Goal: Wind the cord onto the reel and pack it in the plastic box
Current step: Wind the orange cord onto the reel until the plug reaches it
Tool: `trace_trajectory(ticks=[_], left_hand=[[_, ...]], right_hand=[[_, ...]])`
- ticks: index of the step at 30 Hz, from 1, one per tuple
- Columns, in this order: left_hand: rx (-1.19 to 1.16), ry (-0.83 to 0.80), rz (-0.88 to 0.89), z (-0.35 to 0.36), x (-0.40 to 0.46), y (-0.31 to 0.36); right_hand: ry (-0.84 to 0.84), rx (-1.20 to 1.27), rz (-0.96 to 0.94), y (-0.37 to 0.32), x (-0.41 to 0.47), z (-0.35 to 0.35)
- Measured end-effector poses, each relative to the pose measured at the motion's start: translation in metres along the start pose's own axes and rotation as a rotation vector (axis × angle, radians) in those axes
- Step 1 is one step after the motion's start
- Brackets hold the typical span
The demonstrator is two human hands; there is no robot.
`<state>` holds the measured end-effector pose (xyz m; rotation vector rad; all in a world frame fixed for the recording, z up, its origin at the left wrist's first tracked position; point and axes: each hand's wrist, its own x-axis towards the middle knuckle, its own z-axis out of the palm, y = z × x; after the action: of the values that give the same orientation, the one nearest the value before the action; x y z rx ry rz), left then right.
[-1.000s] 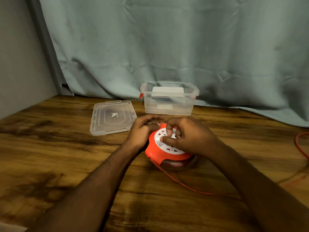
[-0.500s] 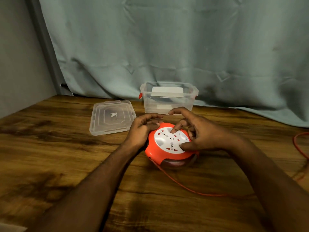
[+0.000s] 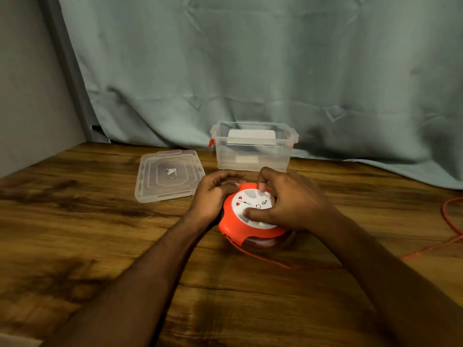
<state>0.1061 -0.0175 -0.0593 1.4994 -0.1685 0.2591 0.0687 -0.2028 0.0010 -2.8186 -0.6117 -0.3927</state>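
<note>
An orange reel with a white socket face sits mid-counter. The left hand curls around its 9 o'clock edge; the right hand pinches the white face with thumb and fingers. The orange cord trails toward 3 o'clock. At 12 o'clock stands the open plastic box — its lid flat at 10 o'clock.

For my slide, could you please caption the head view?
Both hands work the orange cord reel before the open plastic box.
</note>
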Motion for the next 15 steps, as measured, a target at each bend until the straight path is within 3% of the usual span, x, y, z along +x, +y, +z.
trace_trajectory(ticks=[4, 10, 15], left_hand=[[0.016, -0.024, -0.003, 0.001, 0.0, -0.002], [0.029, -0.003, 0.003, 0.001, -0.001, -0.001], [0.075, -0.018, 0.014, 0.0, -0.001, -0.001]], right_hand=[[-0.033, 0.052, 0.04, -0.008, 0.002, 0.003], [0.009, 0.04, -0.048, 0.0, -0.001, -0.009], [-0.258, 0.241, -0.069, 0.021, 0.001, -0.017]])
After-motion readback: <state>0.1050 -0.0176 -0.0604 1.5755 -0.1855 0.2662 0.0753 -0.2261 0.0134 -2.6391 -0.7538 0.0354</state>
